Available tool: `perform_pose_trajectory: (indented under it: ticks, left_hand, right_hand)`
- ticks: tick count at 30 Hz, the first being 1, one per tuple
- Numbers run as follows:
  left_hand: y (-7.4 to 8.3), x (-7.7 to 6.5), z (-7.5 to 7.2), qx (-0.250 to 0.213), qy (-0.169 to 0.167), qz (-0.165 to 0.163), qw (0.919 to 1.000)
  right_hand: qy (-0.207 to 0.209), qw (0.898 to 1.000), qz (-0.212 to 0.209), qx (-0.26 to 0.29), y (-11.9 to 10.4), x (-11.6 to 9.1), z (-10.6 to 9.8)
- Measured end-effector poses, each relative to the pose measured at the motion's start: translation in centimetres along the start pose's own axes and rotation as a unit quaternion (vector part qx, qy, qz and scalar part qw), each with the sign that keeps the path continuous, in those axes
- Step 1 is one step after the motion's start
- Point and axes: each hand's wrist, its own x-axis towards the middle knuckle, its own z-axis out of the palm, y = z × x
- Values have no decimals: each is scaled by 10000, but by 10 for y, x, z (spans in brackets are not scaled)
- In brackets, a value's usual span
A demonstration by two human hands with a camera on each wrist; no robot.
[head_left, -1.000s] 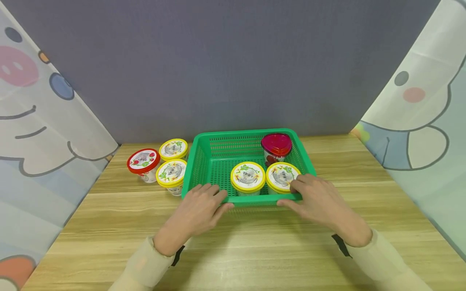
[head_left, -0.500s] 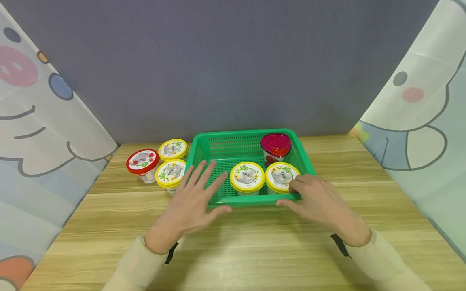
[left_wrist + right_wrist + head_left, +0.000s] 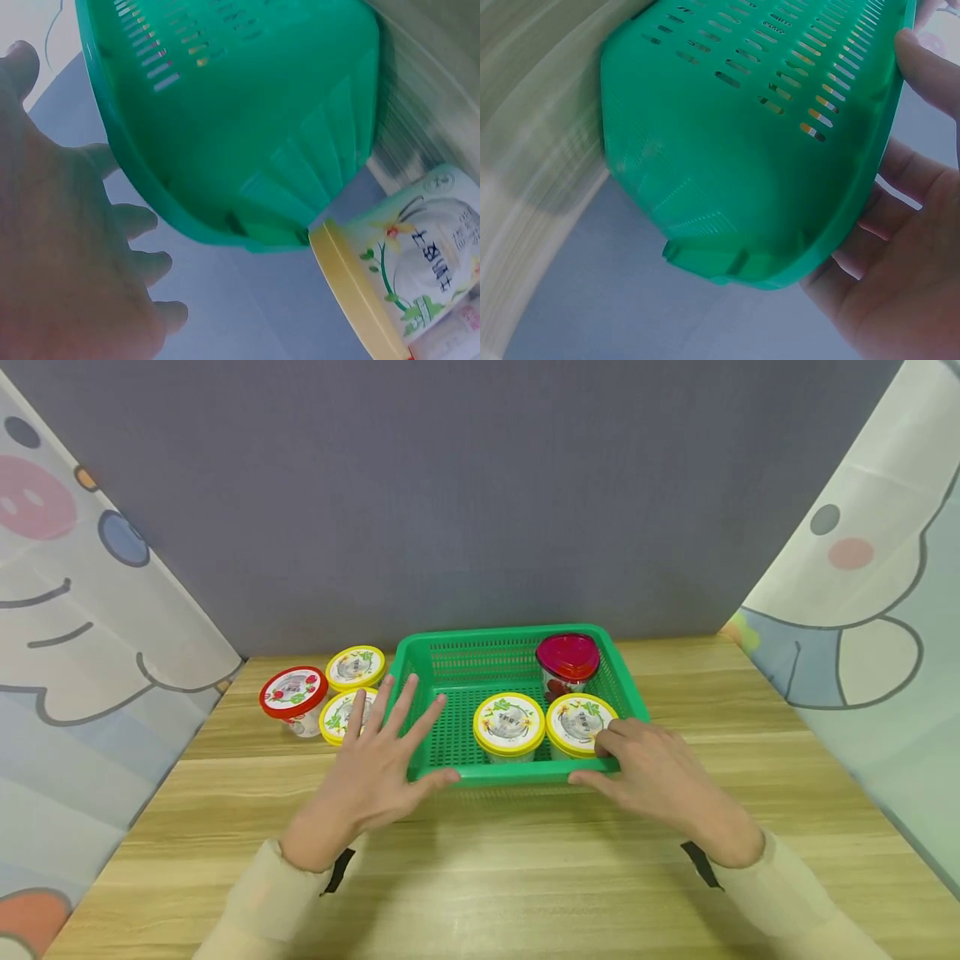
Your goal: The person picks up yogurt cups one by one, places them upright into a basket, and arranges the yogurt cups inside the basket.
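A green plastic basket [image 3: 510,635] sits on the table, holding two yellow-lidded tubs [image 3: 509,724] side by side at the front. My right hand [image 3: 651,770] grips its front right corner, thumb outside the rim, fingers curled over it beside the right tub [image 3: 577,722]. In the right wrist view the basket wall [image 3: 720,150] lies between thumb and fingers. My left hand [image 3: 371,777] hovers over the front left corner with fingers spread, partly covering a yellow-lidded tub [image 3: 341,718] outside the basket. The left wrist view shows that tub [image 3: 420,255] beside the basket.
A jar with a dark pink lid [image 3: 568,658] stands at the basket's back right. Left of the basket are a red-lidded tub [image 3: 295,691] and another yellow-lidded tub [image 3: 356,667]. A grey panel [image 3: 480,493] rises behind the wooden table [image 3: 510,877].
My left hand has let go of the basket's front rim, spread its fingers and moved left. The right hand keeps its grip; the basket has stayed in place.
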Motion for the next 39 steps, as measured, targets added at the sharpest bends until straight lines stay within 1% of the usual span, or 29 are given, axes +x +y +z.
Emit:
perform_pose_trajectory:
  ticks: [5, 8, 11, 17, 24, 30, 39]
  left_hand:
    - [-10, 3, -3, -26, -67, -149, 9999]
    - [-18, 4, -5, -19, -149, -234, 9996]
    - [-26, 4, -8, -81, -161, -309, 9994]
    - [-42, 3, -12, -127, -275, -445, 9986]
    - [-59, 1, -13, -109, -340, -639, 9973]
    - [-70, 0, -16, -156, -527, -799, 9953]
    - [-85, 3, -15, -297, -748, -972, 9920]
  right_hand:
    - [11, 10000, -19, -6, 1, 1, 0]
    - [-11, 10000, -27, -3, 2, 1, 0]
    - [1, 10000, -56, 8, 2, 2, 0]
    - [16, 10000, -48, 25, 1, 1, 0]
    - [-4, 10000, -53, -3, 2, 1, 0]
    - [-29, 10000, -92, 7, 2, 2, -1]
    - [-54, 10000, -52, 17, 2, 1, -1]
